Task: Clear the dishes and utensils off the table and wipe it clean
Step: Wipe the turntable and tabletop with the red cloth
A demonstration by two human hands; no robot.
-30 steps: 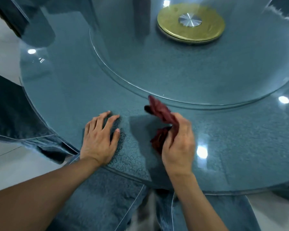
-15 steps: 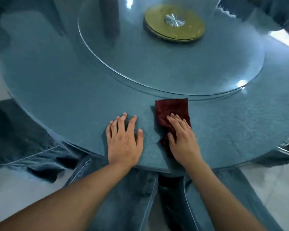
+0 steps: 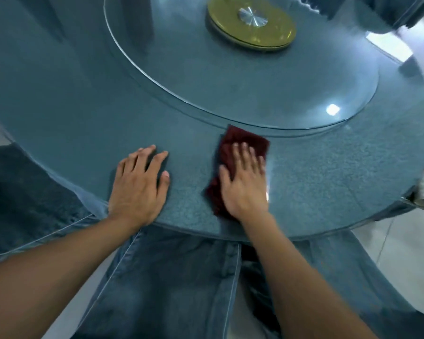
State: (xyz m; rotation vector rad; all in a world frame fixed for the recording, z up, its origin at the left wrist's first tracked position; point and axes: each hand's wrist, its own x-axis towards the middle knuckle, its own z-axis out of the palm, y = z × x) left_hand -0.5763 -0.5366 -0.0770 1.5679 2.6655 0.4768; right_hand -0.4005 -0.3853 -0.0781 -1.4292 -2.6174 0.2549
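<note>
**A:** What could go wrong from here?

**B:** The right hand (image 3: 244, 183) lies flat, fingers straight, pressing the dark red cloth (image 3: 238, 152) onto the outer ring of the bench (image 3: 83, 133). The cloth's far corner sits right at the rim of the glass turntable (image 3: 157, 77). I'd judge that a push forward could catch the cloth on that rim or bunch it, leaving a strip along the edge unwiped.

**A:** And the other hand?

**B:** The left hand (image 3: 138, 189) rests open, palm down on the bench near its front edge, beside the cloth but apart from it. It looks like a brace. If weight goes through it on the glossy surface, it may slip or leave prints where the cloth must pass again.

**A:** Are the dishes gone?

**B:** None show on the part of the bench in view, only the gold disc (image 3: 252, 23) at the turntable's centre. So wiping seems to be the step in hand.

**A:** What can't you make out?

**B:** The far side of the bench is cut off at the top. Part of the cloth is hidden under the palm. Glare spots make it hard to tell wet from dry or to spot crumbs. Things at the right edge are too blurred to name.
</note>
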